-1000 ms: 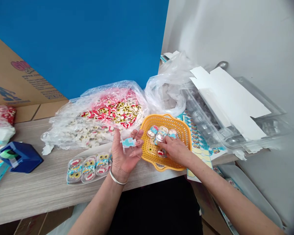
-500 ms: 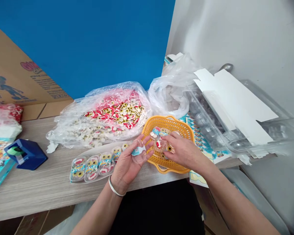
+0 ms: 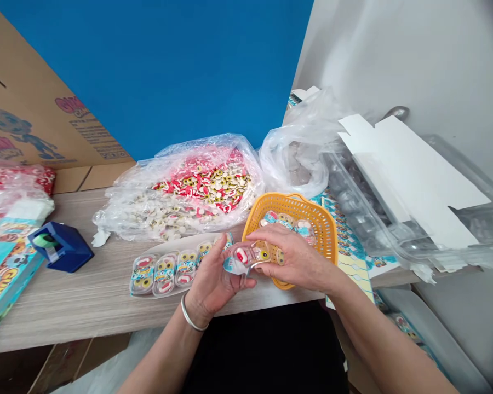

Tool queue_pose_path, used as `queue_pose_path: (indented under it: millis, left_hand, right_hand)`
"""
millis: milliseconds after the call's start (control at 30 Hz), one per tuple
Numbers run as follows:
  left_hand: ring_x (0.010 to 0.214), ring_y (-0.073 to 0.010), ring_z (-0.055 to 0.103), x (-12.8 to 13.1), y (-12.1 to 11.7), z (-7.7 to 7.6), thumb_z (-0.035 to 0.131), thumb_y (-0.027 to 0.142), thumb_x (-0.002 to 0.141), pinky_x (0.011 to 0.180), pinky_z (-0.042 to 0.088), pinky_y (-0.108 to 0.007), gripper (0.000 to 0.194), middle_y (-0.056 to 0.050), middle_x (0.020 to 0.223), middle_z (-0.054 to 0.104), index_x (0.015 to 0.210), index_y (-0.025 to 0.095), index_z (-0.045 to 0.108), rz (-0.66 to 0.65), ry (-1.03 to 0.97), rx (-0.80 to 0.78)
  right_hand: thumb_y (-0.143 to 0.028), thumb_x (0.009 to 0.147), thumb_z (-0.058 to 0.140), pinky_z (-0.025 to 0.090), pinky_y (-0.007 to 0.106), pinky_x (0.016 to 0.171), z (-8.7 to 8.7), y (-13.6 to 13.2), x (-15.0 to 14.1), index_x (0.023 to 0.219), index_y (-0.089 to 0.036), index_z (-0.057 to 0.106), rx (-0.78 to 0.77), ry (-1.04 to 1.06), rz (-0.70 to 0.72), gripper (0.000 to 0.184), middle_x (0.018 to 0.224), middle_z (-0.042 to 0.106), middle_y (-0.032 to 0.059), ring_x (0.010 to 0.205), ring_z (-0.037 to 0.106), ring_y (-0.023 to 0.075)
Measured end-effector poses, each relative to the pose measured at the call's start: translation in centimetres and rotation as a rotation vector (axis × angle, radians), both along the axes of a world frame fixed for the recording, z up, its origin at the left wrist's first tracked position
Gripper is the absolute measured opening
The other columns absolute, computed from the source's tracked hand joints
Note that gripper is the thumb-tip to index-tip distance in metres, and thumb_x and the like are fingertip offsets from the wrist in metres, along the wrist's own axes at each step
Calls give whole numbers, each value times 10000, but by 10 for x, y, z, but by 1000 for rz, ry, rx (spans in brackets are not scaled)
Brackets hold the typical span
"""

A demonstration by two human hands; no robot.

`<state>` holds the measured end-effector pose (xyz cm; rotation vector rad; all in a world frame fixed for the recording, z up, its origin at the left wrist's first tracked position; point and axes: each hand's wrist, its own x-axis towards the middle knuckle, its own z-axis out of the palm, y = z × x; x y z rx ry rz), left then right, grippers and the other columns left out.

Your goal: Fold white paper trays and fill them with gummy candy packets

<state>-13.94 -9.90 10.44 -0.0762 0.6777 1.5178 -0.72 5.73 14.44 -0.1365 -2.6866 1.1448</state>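
My left hand (image 3: pixel 211 282) is closed around a blue-and-white label (image 3: pixel 231 265) on a clear plastic piece; whether that piece is a sleeve or a lid I cannot tell. Between thumb and fingers, my right hand (image 3: pixel 293 257) grips a small clear candy pack (image 3: pixel 252 254) with a red-and-white candy and a yellow eye-shaped one inside. The pack's left end meets the labelled piece in my left palm. Behind my right hand stands a yellow perforated basket (image 3: pixel 332 235) with several candy packs (image 3: pixel 285 220) in it.
Left of my hands, labelled packs (image 3: pixel 164 276) stand in a row in a white tray. Behind it lies a clear bag of loose candies (image 3: pixel 213 183). A blue tape dispenser (image 3: pixel 68 254) sits at left; a plastic bin (image 3: pixel 361 219) with white card (image 3: pixel 423 164) stands right.
My right hand has brought the candy pack out over the basket's front left edge to the labelled piece in my left hand. My left fingers have curled in, and the view has shifted slightly.
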Motion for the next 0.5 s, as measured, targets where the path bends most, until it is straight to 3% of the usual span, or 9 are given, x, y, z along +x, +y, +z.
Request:
queue_pose_path:
  millis: [67,167,267,367,433,500]
  left_hand:
    - [757,-223,721,-1,-6,-5,608,466,953,567,642,-343,397,-134,994,741,1102,111,705,-46,2,33]
    - [758,-204,728,1,-16,-9,715,300,889,556,630,-284,273,-96,1028,744,1126,167,709,-2,31,37]
    - [783,-189,731,1,-24,-7,751,262,852,572,610,-233,374,-110,1143,726,1214,198,681,55,43,24]
    - [817,-196,740,-2,-29,-3,730,233,867,629,629,-259,384,-123,1226,700,1243,207,661,119,150,-77]
    - [851,-222,749,-3,-29,-2,718,249,884,656,641,-295,369,-125,1235,696,1245,205,654,162,244,-153]
    - [850,-232,752,-2,-28,-3,712,305,899,636,639,-302,366,-128,1236,695,1245,201,650,203,299,-184]
  right_hand:
    - [-235,831,750,412,392,1077,3,1,-1,1345,-260,597,-50,-21,86,536,1299,667,53,1238,570,228]
    - [-253,813,757,401,419,1106,8,6,0,1439,-296,531,-139,-79,157,667,1396,623,49,1307,538,242]
    - [-277,859,684,487,399,999,-1,19,0,1427,-293,549,-208,-129,16,585,1360,649,53,1192,623,233]
    - [-183,913,539,516,335,828,-28,34,-3,1130,-208,727,3,-303,-223,288,1040,755,69,904,692,204]
    - [-143,903,522,494,311,784,-48,37,-8,957,-180,746,217,-485,-235,234,927,757,83,849,691,211]
    - [-156,905,540,483,300,760,-64,32,-15,951,-169,734,355,-606,-161,200,958,756,113,881,699,233]
